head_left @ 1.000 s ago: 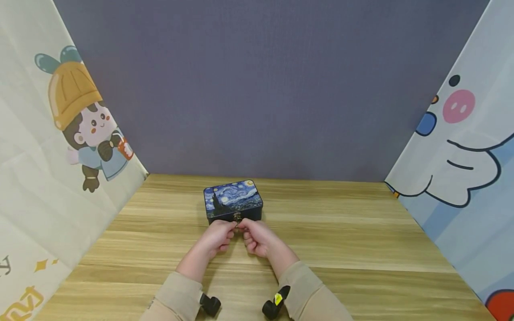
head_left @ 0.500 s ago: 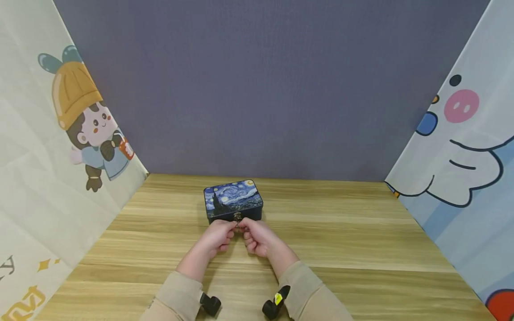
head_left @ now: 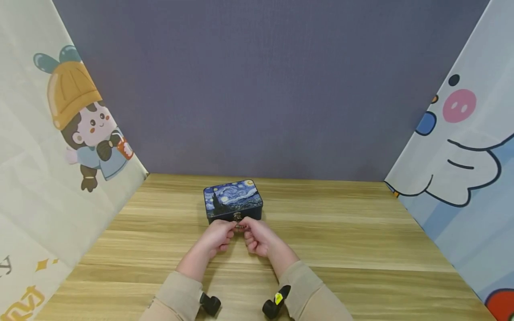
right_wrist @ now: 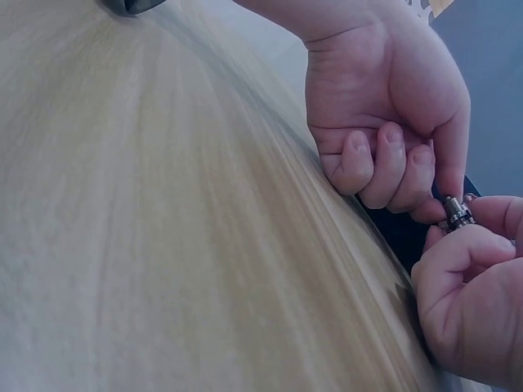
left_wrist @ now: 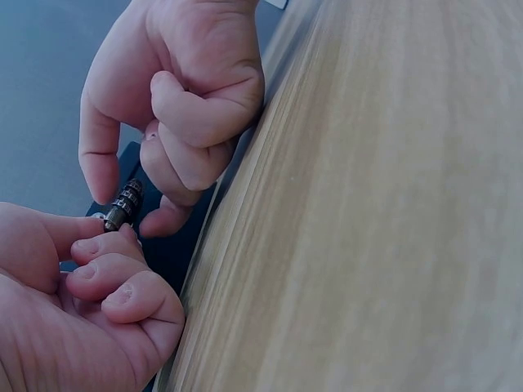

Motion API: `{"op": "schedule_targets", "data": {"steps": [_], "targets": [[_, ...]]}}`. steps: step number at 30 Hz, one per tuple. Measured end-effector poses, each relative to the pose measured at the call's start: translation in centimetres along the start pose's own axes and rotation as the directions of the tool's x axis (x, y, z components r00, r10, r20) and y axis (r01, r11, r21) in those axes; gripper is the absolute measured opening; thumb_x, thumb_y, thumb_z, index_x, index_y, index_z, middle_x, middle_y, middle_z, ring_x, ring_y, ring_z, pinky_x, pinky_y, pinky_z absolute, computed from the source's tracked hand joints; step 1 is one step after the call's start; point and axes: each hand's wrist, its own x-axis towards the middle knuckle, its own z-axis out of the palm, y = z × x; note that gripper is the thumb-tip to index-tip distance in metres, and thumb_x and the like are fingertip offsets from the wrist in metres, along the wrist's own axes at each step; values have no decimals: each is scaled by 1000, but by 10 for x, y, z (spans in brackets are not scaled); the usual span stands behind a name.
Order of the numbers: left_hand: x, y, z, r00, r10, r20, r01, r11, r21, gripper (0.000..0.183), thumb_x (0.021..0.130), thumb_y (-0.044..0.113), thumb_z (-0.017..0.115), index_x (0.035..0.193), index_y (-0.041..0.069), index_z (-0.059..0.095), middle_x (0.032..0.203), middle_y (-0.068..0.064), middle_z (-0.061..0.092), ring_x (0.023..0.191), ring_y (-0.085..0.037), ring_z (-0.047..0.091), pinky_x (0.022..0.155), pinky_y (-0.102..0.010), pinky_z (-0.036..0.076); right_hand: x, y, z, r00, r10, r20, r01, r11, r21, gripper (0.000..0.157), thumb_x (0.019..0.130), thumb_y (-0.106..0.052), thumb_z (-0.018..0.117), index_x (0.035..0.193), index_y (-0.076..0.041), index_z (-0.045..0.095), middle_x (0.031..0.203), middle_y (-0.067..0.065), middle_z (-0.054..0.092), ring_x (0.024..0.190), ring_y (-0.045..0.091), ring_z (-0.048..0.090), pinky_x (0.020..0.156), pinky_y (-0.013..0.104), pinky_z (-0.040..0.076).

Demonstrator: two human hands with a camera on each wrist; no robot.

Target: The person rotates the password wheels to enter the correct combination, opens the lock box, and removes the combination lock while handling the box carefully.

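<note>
Combination lock [left_wrist: 124, 204]: dark metal, small cylinder, ringed dials bearing pale marks; located at front of tin box [head_left: 233, 198], below clasp [head_left: 237, 216]. Left hand [head_left: 218, 235] pinches lock end; right hand [head_left: 258, 237], thumb and forefinger curled narrowly about dials, exact contact unclear. Box rounded-cornered, lid printed with swirling blue night scene. Tabletop [head_left: 341, 236]: straight-grained yellowish wood pattern. Back panel [head_left: 265, 89]: plain slate-grey, fine-textured. Side sheets [head_left: 24, 178]: pale, cartoon-printed, left one creased.

The dial lock [left_wrist: 124, 202] is too small to read.
</note>
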Motion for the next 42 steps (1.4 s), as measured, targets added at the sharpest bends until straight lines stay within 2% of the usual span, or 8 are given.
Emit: {"op": "schedule_targets", "data": {"steps": [4,7,12,16,23,34,42], "targets": [[0,0,0,1000,2,-7,-2,1000,1,24,107,16,45,94,-1,56,63,2,35,47,-8,23,43,-23,22,-2,-2,-1,1000,17,5,-18,1000,9,15,90,-25,58,89,-10,56,56,-12,26,44,-1,24,41,12,19],[0,0,-1,1000,3,-7,-3,1000,2,26,106,16,45,99,-4,59,63,3,34,47,-8,23,43,-23,22,-3,-4,-3,1000,21,10,-21,1000,12,16,90,-26,58,83,-14,52,56,-12,26,44,-1,23,40,12,19],[0,-1,-1,1000,1,4,-1,1000,1,25,107,16,45,95,-2,57,63,3,34,47,-8,22,44,-23,22,-3,-6,-5,1000,3,15,-3,1000,-8,25,90,-30,60,74,-19,45,55,-12,25,45,1,20,41,14,18],[-1,-1,-1,1000,5,7,-5,1000,2,24,107,16,45,92,0,56,63,3,34,47,-8,23,44,-23,22,-4,-7,-5,1000,-19,-1,19,998,-58,28,88,-29,62,68,-19,44,55,-11,26,44,2,20,40,17,17],[-2,-1,-1,1000,20,4,-20,1000,11,24,107,16,44,97,-2,57,64,3,36,47,-8,25,45,-23,23,-4,-6,-3,997,-58,-47,51,990,-132,18,84,-24,66,73,-13,56,55,-10,30,43,4,22,38,19,17],[-1,0,0,1000,1,-9,-1,1000,20,28,107,17,44,86,1,54,64,2,36,47,-9,24,45,-24,23,-3,-2,-1,993,-93,-76,79,982,-170,19,80,-20,68,70,-14,53,54,-9,29,42,5,23,38,20,18],[-2,1,0,1000,1,-8,0,1000,20,26,107,16,45,93,-2,57,64,2,35,47,-9,24,46,-24,23,-1,-2,-1,992,-102,-81,86,979,-183,19,80,-19,67,72,-12,52,55,-8,29,43,5,22,38,20,18]]}}
